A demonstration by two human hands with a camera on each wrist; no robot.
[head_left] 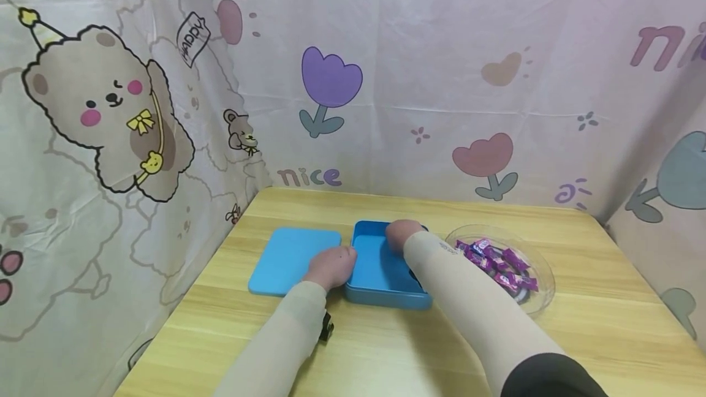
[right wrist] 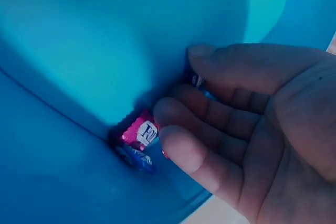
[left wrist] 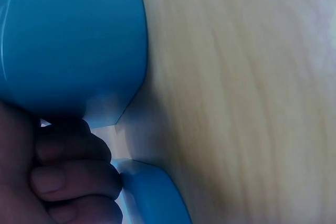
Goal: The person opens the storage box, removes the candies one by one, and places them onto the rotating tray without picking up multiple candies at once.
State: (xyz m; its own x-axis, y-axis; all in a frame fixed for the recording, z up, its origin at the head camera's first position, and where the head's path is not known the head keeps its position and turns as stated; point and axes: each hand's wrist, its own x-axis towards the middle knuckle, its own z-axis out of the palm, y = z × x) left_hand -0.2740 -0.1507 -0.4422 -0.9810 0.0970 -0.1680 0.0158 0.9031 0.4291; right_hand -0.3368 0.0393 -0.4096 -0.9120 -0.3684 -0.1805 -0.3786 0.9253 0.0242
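Observation:
In the head view an open blue box (head_left: 380, 262) stands on the table. My left hand (head_left: 333, 266) grips its left wall, and the left wrist view shows curled fingers (left wrist: 79, 174) against the box's outside. My right hand (head_left: 405, 234) reaches into the far right corner of the box. The right wrist view shows its fingers loosely bent, thumb apart, beside a pink wrapped candy (right wrist: 140, 129) and a blue wrapped candy (right wrist: 137, 159). Another dark-wrapped candy (right wrist: 194, 77) shows in the gap by the thumb; whether the thumb touches it is unclear.
A flat blue lid (head_left: 287, 259) lies left of the box. To the right, a clear round dish (head_left: 543, 293) holds several purple-wrapped candies (head_left: 496, 259), partly behind my right sleeve. The wooden table (head_left: 386, 348) backs onto a printed curtain (head_left: 386, 158).

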